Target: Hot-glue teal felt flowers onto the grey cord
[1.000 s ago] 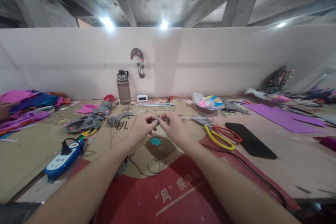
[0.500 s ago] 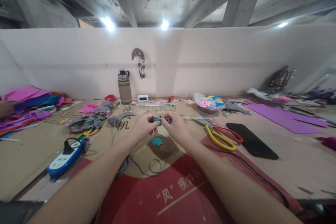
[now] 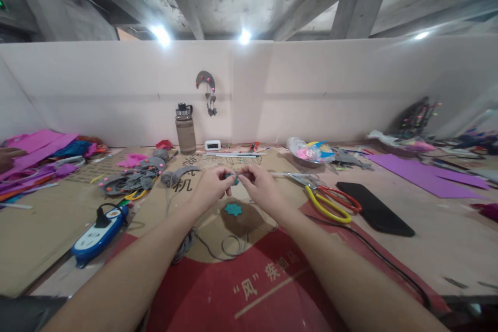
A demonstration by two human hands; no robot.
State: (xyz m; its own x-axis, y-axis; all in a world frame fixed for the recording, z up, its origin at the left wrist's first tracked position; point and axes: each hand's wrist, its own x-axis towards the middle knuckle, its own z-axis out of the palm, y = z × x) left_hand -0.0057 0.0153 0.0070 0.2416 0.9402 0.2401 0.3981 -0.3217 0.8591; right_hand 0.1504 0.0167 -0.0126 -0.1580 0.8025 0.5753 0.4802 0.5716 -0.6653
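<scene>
The small teal piece (image 3: pixel 234 179) is pinched between the fingertips of both your hands, held just above the middle of the table (image 3: pixel 447 238). Your left hand (image 3: pixel 212 188) closes thumb and forefinger on it from one side. Your right hand (image 3: pixel 260 187) does the same from the other, with the remaining fingers curled in. Neither hand holds anything else. The piece is so small and so covered by your fingers that its shape cannot be made out.

By the look of it, you are in the middle of fine fingertip work on that piece, pressing or shaping it. Any further move calls for one hand to stay pinched firmly before the other lets go, because something this light could easily slip away.

Directly under your hands, a teal flower shape (image 3: pixel 233 210) lies flat on a brown patch (image 3: pixel 243 222) of the cardboard sheet (image 3: pixel 50 228) that covers this part of the table. A grey cord (image 3: pixel 218 249) loops on the near side of the patch.

To your right, scissors (image 3: pixel 327 202) with yellow and red handles lie near your right hand, and a black phone (image 3: pixel 375 208) lies just beyond them. Toward the left edge there is a blue and white power strip (image 3: pixel 99 233), with a heap of grey felt bits (image 3: pixel 132 180) behind it. At the far edge stand a water bottle (image 3: pixel 185 128) and a small white clock (image 3: pixel 212 145). Another person's hand (image 3: pixel 10 158) shows at the far left, well apart from yours.
</scene>
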